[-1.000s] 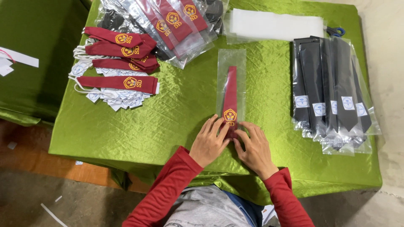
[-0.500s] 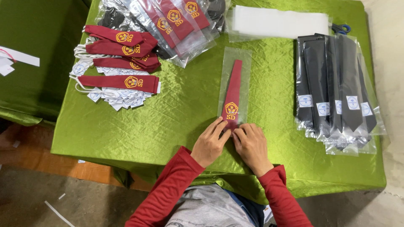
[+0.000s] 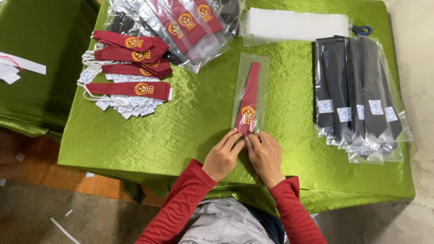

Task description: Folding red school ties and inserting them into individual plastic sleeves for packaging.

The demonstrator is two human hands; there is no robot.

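The long clear plastic sleeve holding the dark red embroidered tie (image 3: 249, 100) is now tilted further, its far end swung toward one o'clock. Its near end is pinched more closely between the left hand (image 3: 222, 156) and right hand (image 3: 266, 156), drawn together at six o'clock.

My left hand (image 3: 222, 156) & right hand (image 3: 266, 156) were bare, no rings. Long red sleeves (image 3: 181, 203) w/ ribbed cuffs, grey printed tee (image 3: 226, 226) at bottom centre of frame.

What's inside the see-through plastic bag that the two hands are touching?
Inside the clear plastic sleeve lies a dark red necktie with a gold embroidered badge, narrow end pointing away. The left hand and right hand cover the bag's near end, so the tie's tip is hidden.
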